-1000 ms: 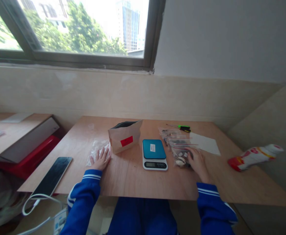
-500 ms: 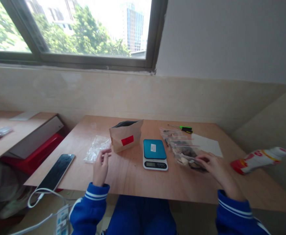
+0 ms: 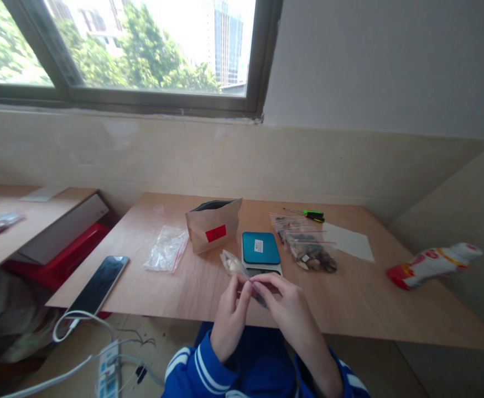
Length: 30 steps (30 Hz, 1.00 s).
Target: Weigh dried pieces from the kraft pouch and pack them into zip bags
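Note:
Both hands meet over the table's front edge and pinch one small clear zip bag (image 3: pixel 232 265) with pale pieces inside. My left hand (image 3: pixel 230 316) grips it from the left, my right hand (image 3: pixel 285 308) from the right. Just beyond the bag stands a white scale with a blue top (image 3: pixel 260 252). To its left a brown paper pouch with a red label (image 3: pixel 213 224) stands open. Right of the scale lie several filled zip bags (image 3: pixel 308 249) in a row. Empty clear bags (image 3: pixel 167 249) lie to the left of the pouch.
The wooden table (image 3: pixel 362 304) also bears a white sheet (image 3: pixel 349 241), a green-handled screwdriver (image 3: pixel 311 215) at the back and a dark phone (image 3: pixel 98 277) at the left corner. A red-and-white bottle (image 3: pixel 432 264) lies at right. Cables and a power strip (image 3: pixel 105 365) lie on the floor.
My right hand took a filled bag from the row at right and brought it to the front middle. My left hand left the empty bags and joined it on the bag.

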Each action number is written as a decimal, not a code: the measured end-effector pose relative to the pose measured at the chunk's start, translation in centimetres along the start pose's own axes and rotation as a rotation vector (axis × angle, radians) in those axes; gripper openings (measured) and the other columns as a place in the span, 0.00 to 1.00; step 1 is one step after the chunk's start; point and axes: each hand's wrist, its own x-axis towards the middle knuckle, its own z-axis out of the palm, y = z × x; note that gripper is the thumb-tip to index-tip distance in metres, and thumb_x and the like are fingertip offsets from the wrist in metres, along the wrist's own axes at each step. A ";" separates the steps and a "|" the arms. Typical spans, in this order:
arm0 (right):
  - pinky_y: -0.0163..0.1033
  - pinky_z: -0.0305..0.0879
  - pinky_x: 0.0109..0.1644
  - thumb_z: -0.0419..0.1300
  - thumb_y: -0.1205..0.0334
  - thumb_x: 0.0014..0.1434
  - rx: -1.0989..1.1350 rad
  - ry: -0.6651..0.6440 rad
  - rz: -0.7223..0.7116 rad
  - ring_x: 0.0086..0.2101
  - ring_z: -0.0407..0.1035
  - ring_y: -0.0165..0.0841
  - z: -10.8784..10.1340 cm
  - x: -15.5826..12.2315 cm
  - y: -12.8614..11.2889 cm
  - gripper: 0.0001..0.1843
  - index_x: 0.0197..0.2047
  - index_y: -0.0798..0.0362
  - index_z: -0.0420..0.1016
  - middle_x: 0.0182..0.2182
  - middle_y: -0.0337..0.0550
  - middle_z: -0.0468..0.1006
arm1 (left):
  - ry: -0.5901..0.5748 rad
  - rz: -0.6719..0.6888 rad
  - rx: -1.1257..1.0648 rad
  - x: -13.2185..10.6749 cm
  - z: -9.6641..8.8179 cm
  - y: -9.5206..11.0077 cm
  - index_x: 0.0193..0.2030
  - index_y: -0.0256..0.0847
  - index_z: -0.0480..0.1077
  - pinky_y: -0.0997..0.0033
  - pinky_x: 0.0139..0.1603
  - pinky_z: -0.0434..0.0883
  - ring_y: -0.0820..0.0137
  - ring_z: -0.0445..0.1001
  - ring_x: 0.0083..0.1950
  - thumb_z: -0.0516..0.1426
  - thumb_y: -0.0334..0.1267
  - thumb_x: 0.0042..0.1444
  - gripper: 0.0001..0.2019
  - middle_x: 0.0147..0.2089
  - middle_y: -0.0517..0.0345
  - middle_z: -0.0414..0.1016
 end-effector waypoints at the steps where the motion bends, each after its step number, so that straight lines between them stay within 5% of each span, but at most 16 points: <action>1: 0.36 0.73 0.34 0.58 0.60 0.56 -0.004 0.004 -0.018 0.30 0.76 0.35 0.6 -0.1 0.0 0.08 0.30 0.50 0.79 0.30 0.43 0.81 | 0.031 0.007 0.023 0.0 -0.3 -0.1 0.41 0.41 0.67 0.69 0.45 0.67 0.69 0.71 0.40 0.49 0.48 0.63 0.14 0.38 0.57 0.72; 4: 0.35 0.73 0.31 0.59 0.62 0.54 -0.014 0.036 -0.060 0.27 0.74 0.33 1.8 -0.1 0.2 0.07 0.28 0.50 0.78 0.27 0.42 0.79 | 0.057 0.024 0.082 -0.2 -1.1 0.0 0.45 0.41 0.66 0.68 0.46 0.67 0.67 0.71 0.42 0.47 0.48 0.64 0.14 0.41 0.54 0.72; 8: 0.35 0.72 0.30 0.61 0.61 0.54 0.039 0.030 -0.045 0.25 0.73 0.32 2.5 -0.1 0.3 0.06 0.27 0.51 0.77 0.25 0.40 0.78 | 0.085 0.066 0.224 -0.2 -2.0 0.5 0.36 0.42 0.66 0.70 0.40 0.66 0.68 0.71 0.36 0.45 0.47 0.65 0.15 0.33 0.56 0.71; 13: 0.36 0.71 0.31 0.63 0.56 0.53 0.205 -0.035 0.082 0.26 0.74 0.33 2.3 -0.1 1.0 0.10 0.26 0.54 0.74 0.24 0.42 0.78 | -0.050 0.148 0.362 -0.2 -3.1 0.8 0.33 0.43 0.65 0.71 0.35 0.63 0.69 0.69 0.31 0.46 0.42 0.64 0.12 0.29 0.57 0.70; 15: 0.35 0.69 0.27 0.64 0.55 0.51 0.232 0.088 0.103 0.23 0.71 0.32 1.4 0.1 1.7 0.12 0.24 0.54 0.71 0.21 0.40 0.76 | -0.107 0.191 0.440 -0.5 -3.4 1.0 0.29 0.43 0.64 0.71 0.35 0.63 0.69 0.69 0.31 0.47 0.41 0.64 0.14 0.27 0.57 0.69; 18: 0.34 0.67 0.26 0.66 0.54 0.48 0.173 0.506 0.106 0.22 0.69 0.31 -1.0 0.7 2.7 0.13 0.24 0.53 0.70 0.20 0.39 0.74 | -0.120 0.201 0.525 -1.2 -3.8 1.3 0.24 0.43 0.63 0.71 0.31 0.60 0.70 0.66 0.27 0.48 0.42 0.63 0.17 0.23 0.58 0.66; 20: 0.35 0.69 0.28 0.67 0.54 0.47 0.161 0.642 0.097 0.24 0.71 0.32 -2.7 1.1 2.7 0.12 0.27 0.53 0.72 0.22 0.41 0.76 | -0.111 0.198 0.514 -1.5 -4.1 1.3 0.22 0.42 0.64 0.70 0.31 0.60 0.70 0.65 0.27 0.49 0.43 0.63 0.18 0.23 0.58 0.65; 23: 0.37 0.72 0.31 0.66 0.54 0.48 0.246 0.524 0.059 0.26 0.74 0.34 -3.7 1.1 1.6 0.12 0.27 0.52 0.72 0.24 0.42 0.78 | -0.078 0.193 0.321 -1.1 -4.1 0.4 0.24 0.42 0.67 0.67 0.43 0.65 0.66 0.70 0.39 0.48 0.46 0.63 0.19 0.32 0.53 0.70; 27: 0.38 0.73 0.30 0.65 0.53 0.51 0.416 0.395 0.058 0.25 0.74 0.34 -2.5 0.9 0.1 0.12 0.28 0.51 0.68 0.24 0.41 0.79 | 0.176 0.047 -0.225 0.3 -2.8 -2.9 0.43 0.43 0.70 0.57 0.56 0.65 0.60 0.68 0.55 0.49 0.59 0.58 0.22 0.51 0.48 0.70; 30: 0.38 0.73 0.30 0.64 0.51 0.52 0.460 0.344 0.116 0.25 0.74 0.34 -1.1 1.0 0.6 0.14 0.30 0.51 0.67 0.24 0.40 0.78 | 0.073 -0.079 -0.484 0.7 -1.5 -4.8 0.53 0.43 0.66 0.56 0.56 0.67 0.58 0.69 0.58 0.53 0.61 0.54 0.29 0.58 0.46 0.69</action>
